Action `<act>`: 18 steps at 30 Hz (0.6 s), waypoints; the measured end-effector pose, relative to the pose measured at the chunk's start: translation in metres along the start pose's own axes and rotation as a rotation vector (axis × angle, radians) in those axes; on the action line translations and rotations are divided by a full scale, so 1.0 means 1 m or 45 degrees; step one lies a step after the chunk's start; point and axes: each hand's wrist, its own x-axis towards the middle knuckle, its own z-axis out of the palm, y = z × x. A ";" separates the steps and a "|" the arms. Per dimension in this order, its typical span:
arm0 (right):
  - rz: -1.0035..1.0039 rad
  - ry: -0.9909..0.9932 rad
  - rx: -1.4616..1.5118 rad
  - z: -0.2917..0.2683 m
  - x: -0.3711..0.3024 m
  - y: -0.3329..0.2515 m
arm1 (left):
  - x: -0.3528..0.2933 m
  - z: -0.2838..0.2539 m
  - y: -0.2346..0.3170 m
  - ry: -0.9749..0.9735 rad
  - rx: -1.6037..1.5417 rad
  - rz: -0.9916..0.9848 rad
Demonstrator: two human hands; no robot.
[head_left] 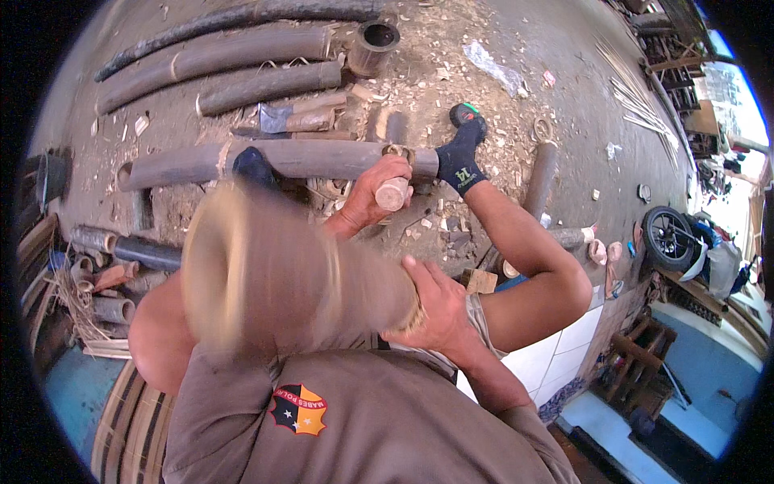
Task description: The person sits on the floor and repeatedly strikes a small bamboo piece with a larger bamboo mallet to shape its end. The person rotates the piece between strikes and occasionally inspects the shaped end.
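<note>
Head view: blurred wooden mallet (pixel 274 274) hiding forearm

The left hand (pixel 372 198), just above picture centre toward twelve o'clock, is curled into a fist with the wrist bent, while the right hand (pixel 435 310), toward five o'clock of it, is clenched too, its forearm running down toward six o'clock.

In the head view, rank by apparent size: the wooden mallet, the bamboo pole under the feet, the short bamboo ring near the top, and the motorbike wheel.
1. wooden mallet, motion-blurred; it looms because it is nearest the camera, so its rank is unsure.
2. bamboo pole, longest on the ground.
3-4. bamboo ring and motorbike wheel look alike; not ranked.
</note>
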 end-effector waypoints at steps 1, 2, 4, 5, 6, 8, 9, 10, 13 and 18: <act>0.081 -0.002 -0.039 0.006 0.006 0.009 | -0.001 -0.001 -0.003 0.025 0.040 0.022; 0.142 -0.015 -0.078 0.010 0.014 0.016 | -0.006 -0.001 -0.011 0.068 0.094 0.044; 0.249 -0.079 -0.055 0.010 0.018 0.018 | -0.003 0.004 -0.020 0.132 0.219 0.167; 0.292 -0.132 0.007 0.009 0.017 0.017 | -0.001 0.003 -0.019 0.103 0.133 0.069; 0.333 -0.185 0.070 0.007 0.018 0.015 | -0.002 -0.002 -0.016 0.074 0.048 -0.029; -0.004 0.049 0.142 -0.004 0.015 -0.008 | 0.002 -0.014 -0.010 0.010 0.012 -0.078; -0.180 0.172 0.174 -0.014 0.016 -0.020 | 0.002 -0.019 -0.009 0.019 -0.051 -0.180; -0.333 0.253 0.218 -0.021 0.018 -0.026 | 0.006 -0.023 -0.010 0.020 -0.117 -0.267; -0.450 0.222 0.240 -0.038 0.026 -0.035 | 0.016 -0.029 -0.012 0.020 -0.202 -0.359; 0.059 0.051 -0.152 -0.016 0.043 0.005 | 0.009 -0.020 -0.024 0.068 -0.249 -0.120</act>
